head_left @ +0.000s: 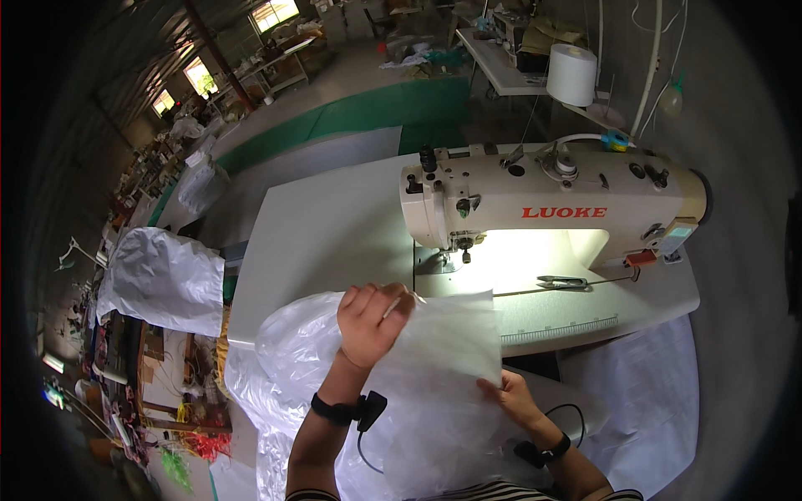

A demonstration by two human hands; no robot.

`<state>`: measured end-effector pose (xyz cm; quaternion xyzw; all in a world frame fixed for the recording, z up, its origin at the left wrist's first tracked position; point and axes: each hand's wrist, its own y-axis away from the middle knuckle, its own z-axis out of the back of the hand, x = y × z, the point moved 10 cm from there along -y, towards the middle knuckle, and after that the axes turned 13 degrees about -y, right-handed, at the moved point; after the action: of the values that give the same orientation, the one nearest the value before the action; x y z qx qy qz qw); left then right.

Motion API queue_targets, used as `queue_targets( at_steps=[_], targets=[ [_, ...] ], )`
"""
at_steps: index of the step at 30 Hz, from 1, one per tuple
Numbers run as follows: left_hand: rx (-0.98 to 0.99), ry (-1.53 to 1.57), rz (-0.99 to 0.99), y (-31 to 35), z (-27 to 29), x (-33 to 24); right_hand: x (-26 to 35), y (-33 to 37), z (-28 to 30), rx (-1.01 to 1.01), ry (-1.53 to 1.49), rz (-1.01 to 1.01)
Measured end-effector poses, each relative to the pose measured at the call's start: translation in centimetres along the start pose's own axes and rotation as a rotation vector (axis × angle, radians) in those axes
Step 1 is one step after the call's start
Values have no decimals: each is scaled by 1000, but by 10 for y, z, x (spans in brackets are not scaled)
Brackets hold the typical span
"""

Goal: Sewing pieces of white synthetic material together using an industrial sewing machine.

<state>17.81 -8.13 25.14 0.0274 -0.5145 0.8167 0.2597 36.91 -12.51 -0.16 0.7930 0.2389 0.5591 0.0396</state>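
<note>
We look down on a white table [309,213], broad enough, we judge, to carry loose material beside the machine. On it stands the sewing machine [543,200], its lamp lighting the bed beneath the arm, likely so that fine work there can be seen. The task's thing, a filmy white sheet [455,338], lies over the table's front edge, just in front of the needle area; its bulk bunches at the left and hangs toward us, perhaps to leave its upper right corner flat. A white panel [643,401] spreads at the lower right, and a white bundle [167,271] lies off the table's left side, both apart from the hands.

We see the left hand [374,326] closed in a fist on the sheet's upper edge, with a thin pale bit at its fingers that we cannot make out. The right hand [511,397] pinches the right edge lower down. Held at two places, the edge probably stays straight and spread between them. The thread cone [572,75] stands above and behind the machine, presumably to feed downward freely. The snips [562,283] rest on the bed, within easy reach, we think.
</note>
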Motion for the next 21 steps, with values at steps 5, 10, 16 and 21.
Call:
queue_targets(
  at_steps=[5, 10, 16, 21],
  targets=[
    [290, -98, 53, 25, -73, 33, -17, 2, -16, 118, 165, -74],
    [394, 456, 411, 65, -74, 29, -21, 5, -14, 82, 84, -120],
    [314, 874, 588, 40, -78, 32, -29, 4, -16, 138, 97, -165],
    [-8, 1003, 357, 15, -49, 27, -34, 5, -6, 52, 148, -144]
  ],
)
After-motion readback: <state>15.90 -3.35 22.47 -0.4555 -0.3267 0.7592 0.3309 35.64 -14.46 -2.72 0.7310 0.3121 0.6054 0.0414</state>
